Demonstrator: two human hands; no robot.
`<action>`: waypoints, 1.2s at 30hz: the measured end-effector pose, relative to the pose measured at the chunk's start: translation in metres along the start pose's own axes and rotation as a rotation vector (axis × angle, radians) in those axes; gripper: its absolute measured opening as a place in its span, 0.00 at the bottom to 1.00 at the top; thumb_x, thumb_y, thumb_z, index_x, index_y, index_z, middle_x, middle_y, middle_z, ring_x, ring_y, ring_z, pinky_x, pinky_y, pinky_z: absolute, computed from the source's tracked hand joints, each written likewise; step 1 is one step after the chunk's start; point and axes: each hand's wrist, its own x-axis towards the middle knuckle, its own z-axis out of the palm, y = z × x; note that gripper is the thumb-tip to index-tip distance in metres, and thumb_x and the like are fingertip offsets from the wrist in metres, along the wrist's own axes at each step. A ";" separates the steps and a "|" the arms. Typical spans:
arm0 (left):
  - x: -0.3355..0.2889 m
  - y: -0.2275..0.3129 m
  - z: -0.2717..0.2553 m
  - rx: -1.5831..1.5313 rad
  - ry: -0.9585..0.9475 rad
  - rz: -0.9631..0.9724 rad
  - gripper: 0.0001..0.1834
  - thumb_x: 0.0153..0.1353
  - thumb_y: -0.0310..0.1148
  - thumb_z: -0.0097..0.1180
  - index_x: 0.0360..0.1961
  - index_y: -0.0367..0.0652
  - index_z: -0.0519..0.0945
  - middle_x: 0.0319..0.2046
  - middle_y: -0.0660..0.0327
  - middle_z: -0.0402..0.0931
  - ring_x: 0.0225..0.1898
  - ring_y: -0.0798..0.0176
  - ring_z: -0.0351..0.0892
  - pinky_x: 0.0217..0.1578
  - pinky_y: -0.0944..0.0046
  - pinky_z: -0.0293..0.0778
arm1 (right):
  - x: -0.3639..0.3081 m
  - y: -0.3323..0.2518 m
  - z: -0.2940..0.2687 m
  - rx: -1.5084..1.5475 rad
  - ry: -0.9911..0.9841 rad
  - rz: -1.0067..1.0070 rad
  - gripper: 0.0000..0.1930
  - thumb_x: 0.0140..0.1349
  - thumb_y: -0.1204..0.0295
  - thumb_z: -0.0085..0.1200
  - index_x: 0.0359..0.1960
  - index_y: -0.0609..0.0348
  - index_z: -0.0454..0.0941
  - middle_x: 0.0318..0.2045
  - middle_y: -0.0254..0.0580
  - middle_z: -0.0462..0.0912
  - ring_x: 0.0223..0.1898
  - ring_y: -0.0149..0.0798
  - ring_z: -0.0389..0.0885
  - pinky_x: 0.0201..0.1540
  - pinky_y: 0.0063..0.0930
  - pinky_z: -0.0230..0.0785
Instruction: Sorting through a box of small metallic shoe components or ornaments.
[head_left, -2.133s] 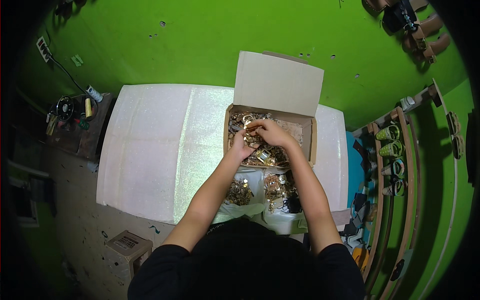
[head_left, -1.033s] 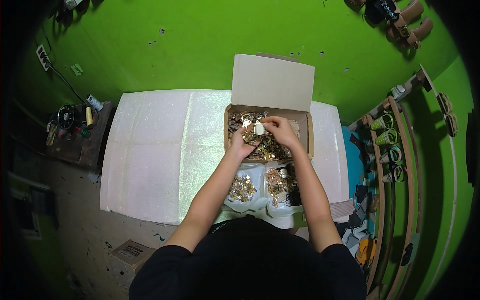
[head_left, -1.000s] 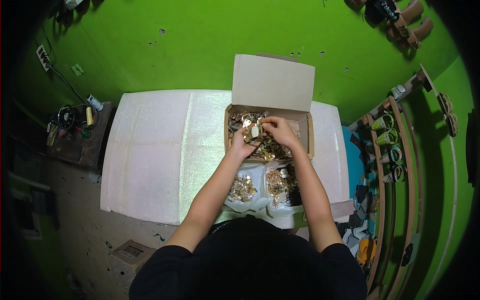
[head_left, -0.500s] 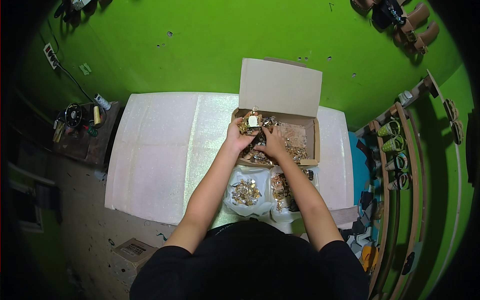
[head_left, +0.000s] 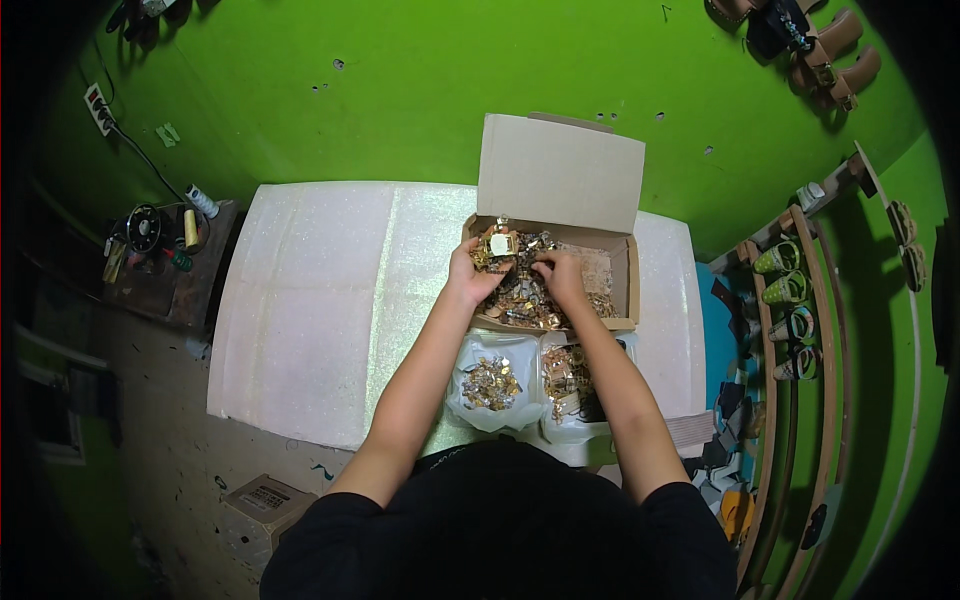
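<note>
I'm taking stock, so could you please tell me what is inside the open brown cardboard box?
A heap of small gold and silver metallic pieces shows inside the box, beside its speckled brown bottom. The left hand, right hand and heap's top hide whatever lies beneath.

Metal pieces (head_left: pixel 525 290) gold, silver; cardboard box (head_left: pixel 562 172) tan; wall (head_left: pixel 420 100) green.

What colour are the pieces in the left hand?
Mostly gold; the pieces in the left hand show best in head view.
</note>
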 end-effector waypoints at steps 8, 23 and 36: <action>0.007 -0.008 -0.018 -0.035 0.048 -0.037 0.20 0.57 0.36 0.29 0.45 0.36 0.67 0.44 0.49 0.68 0.46 0.52 0.68 0.48 0.51 0.63 | 0.018 -0.037 -0.068 0.340 0.047 0.205 0.07 0.44 0.73 0.58 0.26 0.63 0.79 0.22 0.44 0.79 0.24 0.33 0.77 0.29 0.25 0.68; 0.004 -0.034 -0.025 -0.002 -0.072 -0.113 0.18 0.60 0.36 0.28 0.45 0.41 0.67 0.42 0.51 0.69 0.46 0.50 0.68 0.45 0.49 0.65 | 0.030 -0.119 -0.129 0.560 -0.187 0.144 0.07 0.47 0.77 0.56 0.29 0.67 0.77 0.21 0.39 0.77 0.20 0.25 0.71 0.23 0.17 0.66; -0.004 -0.030 -0.023 0.153 0.053 -0.103 0.17 0.58 0.39 0.31 0.40 0.43 0.69 0.42 0.52 0.69 0.45 0.54 0.68 0.45 0.50 0.64 | 0.017 -0.096 -0.063 0.055 -0.435 -0.056 0.10 0.52 0.73 0.47 0.33 0.61 0.77 0.29 0.45 0.79 0.32 0.38 0.77 0.38 0.29 0.66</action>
